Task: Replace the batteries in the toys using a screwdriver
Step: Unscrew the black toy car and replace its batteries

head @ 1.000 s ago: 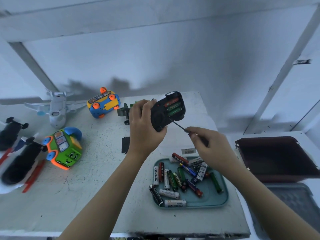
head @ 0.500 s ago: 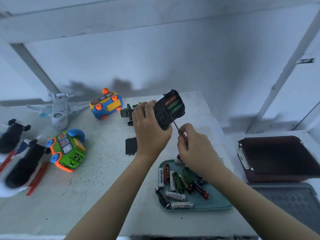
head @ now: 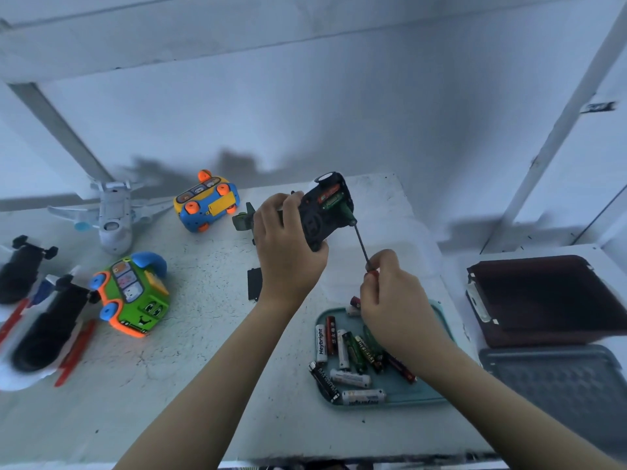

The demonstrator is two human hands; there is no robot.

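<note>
My left hand (head: 288, 245) grips a black toy (head: 322, 212) held above the table, its open battery bay facing me with red and green batteries (head: 329, 198) inside. A green battery sticks out at the bay's right edge. My right hand (head: 393, 300) pinches the red handle of a thin screwdriver (head: 361, 244), whose tip touches that edge of the bay. The toy's black battery cover (head: 254, 284) lies on the table below my left wrist. A teal tray (head: 424, 391) with several loose batteries sits under my right hand.
A green toy bus (head: 134, 295), a blue-yellow toy car (head: 207, 203) and a white toy plane (head: 113, 215) lie on the table at the left. Black-and-red toys (head: 40, 320) lie at the far left edge. A dark brown box (head: 549, 300) and a grey tray (head: 559, 388) are at the right.
My right hand drew back to the right and the screwdriver tip shifted from the toy's underside to the right edge of the bay. A green battery now pokes out there.
</note>
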